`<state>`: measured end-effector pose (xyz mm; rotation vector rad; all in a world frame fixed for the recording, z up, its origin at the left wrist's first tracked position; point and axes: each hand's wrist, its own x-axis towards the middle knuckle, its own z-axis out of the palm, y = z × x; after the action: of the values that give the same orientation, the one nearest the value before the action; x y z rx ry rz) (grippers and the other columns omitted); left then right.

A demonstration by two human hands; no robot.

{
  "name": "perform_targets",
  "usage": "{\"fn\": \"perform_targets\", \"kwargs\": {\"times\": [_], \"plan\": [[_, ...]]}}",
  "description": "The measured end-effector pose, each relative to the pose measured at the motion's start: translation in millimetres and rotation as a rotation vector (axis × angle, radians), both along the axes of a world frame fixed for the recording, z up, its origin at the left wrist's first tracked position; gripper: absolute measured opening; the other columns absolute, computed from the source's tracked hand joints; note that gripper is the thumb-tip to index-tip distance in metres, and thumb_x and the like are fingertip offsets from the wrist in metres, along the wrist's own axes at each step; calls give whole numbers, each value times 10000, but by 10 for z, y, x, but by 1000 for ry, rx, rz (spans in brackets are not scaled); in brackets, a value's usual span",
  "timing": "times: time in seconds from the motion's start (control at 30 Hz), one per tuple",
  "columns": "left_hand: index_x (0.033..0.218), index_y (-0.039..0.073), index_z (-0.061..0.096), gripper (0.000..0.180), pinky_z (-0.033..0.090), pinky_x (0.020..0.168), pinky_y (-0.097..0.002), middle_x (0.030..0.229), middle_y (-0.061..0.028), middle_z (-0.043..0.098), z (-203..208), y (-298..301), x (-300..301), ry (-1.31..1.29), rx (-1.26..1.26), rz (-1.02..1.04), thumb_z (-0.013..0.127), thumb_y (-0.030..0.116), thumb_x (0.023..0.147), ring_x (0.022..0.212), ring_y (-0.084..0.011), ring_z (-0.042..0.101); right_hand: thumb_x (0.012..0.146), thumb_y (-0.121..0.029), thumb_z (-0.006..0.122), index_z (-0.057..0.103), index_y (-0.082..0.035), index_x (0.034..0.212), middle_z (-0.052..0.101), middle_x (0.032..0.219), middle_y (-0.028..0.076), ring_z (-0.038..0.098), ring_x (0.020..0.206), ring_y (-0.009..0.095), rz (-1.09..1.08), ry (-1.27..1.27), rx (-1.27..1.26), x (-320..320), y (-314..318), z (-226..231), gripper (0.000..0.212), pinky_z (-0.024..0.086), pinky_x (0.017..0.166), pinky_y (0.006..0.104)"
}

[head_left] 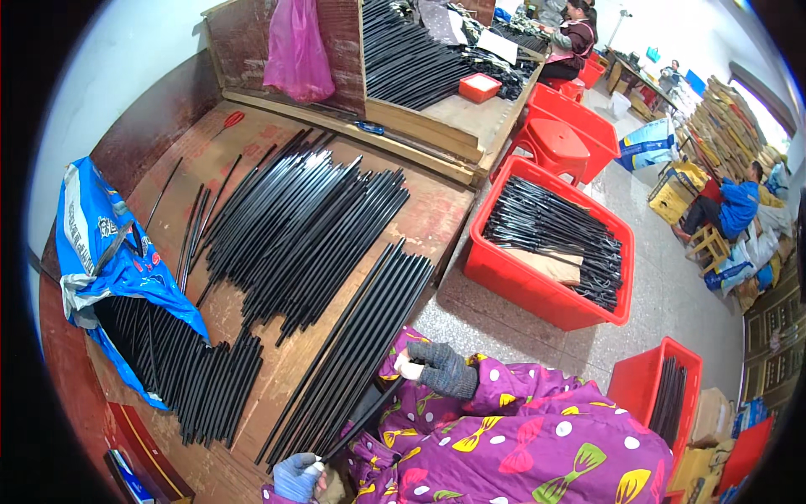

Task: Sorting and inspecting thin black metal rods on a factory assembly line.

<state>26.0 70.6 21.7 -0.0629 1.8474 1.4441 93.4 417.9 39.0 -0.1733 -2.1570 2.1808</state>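
Pinched between the thumb and fingers of the blue-gloved left hand [295,479], as far as I can see on my feed, is the lower end of a thin black rod [363,422]. Near its upper end I see the gray-gloved right hand [445,370], fingers curled; I cannot tell whether they grip it. The rod slants just beside a row of black rods [348,344] on the wooden table [437,210].
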Motion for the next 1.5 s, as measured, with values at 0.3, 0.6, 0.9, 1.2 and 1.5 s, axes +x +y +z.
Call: {"fn": "perform_targets", "kwargs": {"times": [0.3, 0.6, 0.9, 1.2, 1.5], "plan": [[815, -92, 556, 121, 403, 335, -262, 568, -156, 571, 12, 19, 2, 42, -99, 83, 598, -20, 727, 375, -180, 525, 862, -171, 529, 557, -50, 903, 526, 735, -13, 490, 637, 49, -29, -16, -100, -8, 1, -81, 131, 416, 563, 204], [841, -71, 576, 127, 395, 348, -243, 552, -116, 564, -41, -72, 14, 60, -38, 65, 578, 23, 756, 383, -149, 515, 875, -197, 507, 551, -59, 904, 522, 738, -14, 482, 643, 52, -12, -47, -89, 15, -3, -9, 148, 404, 571, 213], [886, -53, 594, 172, 368, 365, -216, 549, -78, 552, 71, -51, 49, 138, -80, -2, 601, 70, 766, 392, -99, 474, 863, -206, 526, 549, -64, 903, 508, 718, -29, 474, 636, 45, -28, -48, -128, 17, -6, -78, 149, 403, 569, 206], [888, -41, 619, 160, 350, 374, -202, 536, -47, 539, 105, -5, 57, 177, -60, 16, 573, 45, 761, 399, -80, 461, 861, -205, 531, 547, -70, 898, 503, 707, -29, 475, 636, 44, -50, -84, -74, -4, 30, -177, 141, 405, 566, 207], [889, -53, 606, 152, 356, 363, -214, 536, -57, 540, 227, 82, 58, 98, -144, 11, 582, 33, 766, 391, -89, 465, 864, -204, 526, 552, -64, 902, 518, 715, -18, 489, 637, 57, -23, -76, -52, -5, 29, -225, 148, 417, 564, 225]]}}
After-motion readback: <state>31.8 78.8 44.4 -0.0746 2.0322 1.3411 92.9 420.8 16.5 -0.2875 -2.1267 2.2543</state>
